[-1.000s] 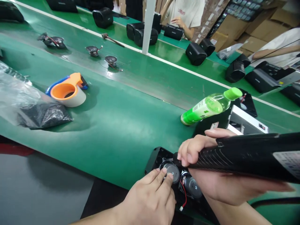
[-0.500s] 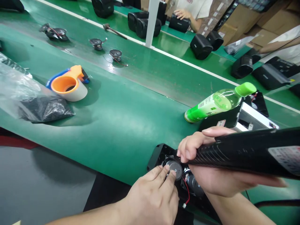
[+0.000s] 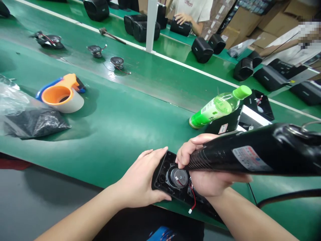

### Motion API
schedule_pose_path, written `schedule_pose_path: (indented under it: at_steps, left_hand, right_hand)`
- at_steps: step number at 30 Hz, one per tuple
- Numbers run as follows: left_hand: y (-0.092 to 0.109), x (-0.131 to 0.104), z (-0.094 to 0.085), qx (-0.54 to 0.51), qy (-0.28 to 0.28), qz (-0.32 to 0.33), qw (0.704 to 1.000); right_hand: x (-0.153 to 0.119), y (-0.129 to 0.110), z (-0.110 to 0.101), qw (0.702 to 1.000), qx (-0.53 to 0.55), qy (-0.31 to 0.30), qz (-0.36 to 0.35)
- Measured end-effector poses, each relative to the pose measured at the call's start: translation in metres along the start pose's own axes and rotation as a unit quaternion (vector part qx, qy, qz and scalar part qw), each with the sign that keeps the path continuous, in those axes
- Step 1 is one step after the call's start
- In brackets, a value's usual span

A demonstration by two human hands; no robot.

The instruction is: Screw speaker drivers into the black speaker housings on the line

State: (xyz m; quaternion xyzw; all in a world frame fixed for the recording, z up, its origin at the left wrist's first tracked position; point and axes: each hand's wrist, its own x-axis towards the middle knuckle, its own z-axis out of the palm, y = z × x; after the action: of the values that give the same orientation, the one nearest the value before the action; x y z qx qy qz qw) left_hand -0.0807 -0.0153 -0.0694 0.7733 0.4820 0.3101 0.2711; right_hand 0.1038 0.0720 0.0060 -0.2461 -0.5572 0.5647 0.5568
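Note:
My left hand (image 3: pixel 140 182) is closed around the near-left end of a black speaker panel (image 3: pixel 166 163), fingers on the far edge and thumb on the near edge. A round speaker driver (image 3: pixel 179 177) sits in the panel, its grey magnet facing up. A red wire (image 3: pixel 194 197) with a white plug hangs beside it. My right hand (image 3: pixel 205 182) grips a black electric screwdriver (image 3: pixel 225 152) with a sticker on its body. Its tip is hidden by my fingers, over the panel beside the driver; a second driver is mostly covered by that hand.
A green-capped bottle (image 3: pixel 215 108) leans by a black and white box (image 3: pixel 244 118). On the left lie an orange tape dispenser (image 3: pixel 61 95) and a plastic bag of black parts (image 3: pixel 35 122). Loose speaker drivers (image 3: pixel 117 62) and black speakers (image 3: pixel 202 50) stand beyond; a person (image 3: pixel 193 16) handles one.
My left hand has moved off the driver's magnet and now holds the panel's end. My right hand has shifted slightly left with the screwdriver. The view has shifted too.

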Motion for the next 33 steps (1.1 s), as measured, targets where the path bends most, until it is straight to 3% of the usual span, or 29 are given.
schedule_pose_path:
  at_steps: [3,7,11,15,18,22,26,33]
  left_hand:
    - [-0.001,0.0,0.003,-0.001,0.006,0.007,1.0]
    - [-0.002,-0.001,0.001,0.003,0.006,0.012,1.0]
    - [-0.003,-0.002,0.0,0.023,0.012,0.007,1.0]
    - [-0.004,-0.001,0.0,0.045,0.021,0.013,0.999]
    - [-0.004,-0.001,0.001,0.054,0.034,0.018,0.998]
    - [-0.008,-0.003,0.002,0.056,0.026,0.01,0.998]
    - [-0.012,-0.007,0.004,0.057,0.021,-0.003,0.998]
    - [-0.007,-0.005,0.002,0.043,0.016,-0.017,0.999]
  right_hand:
    - [-0.001,0.003,-0.005,0.999,-0.014,-0.036,-0.009]
    - [-0.004,0.005,0.001,0.999,-0.026,-0.013,-0.013]
    - [0.004,-0.023,0.002,0.999,-0.024,0.025,-0.01]
    - [0.009,-0.081,-0.034,0.985,-0.054,0.139,-0.092]
    - [0.005,-0.104,-0.08,0.966,-0.135,0.152,-0.16]
    - [0.003,-0.092,-0.116,0.947,-0.19,0.144,-0.215]
    - [0.011,-0.078,-0.113,0.945,-0.188,0.164,-0.21]
    - [0.013,-0.089,-0.113,0.956,-0.168,0.203,-0.126]
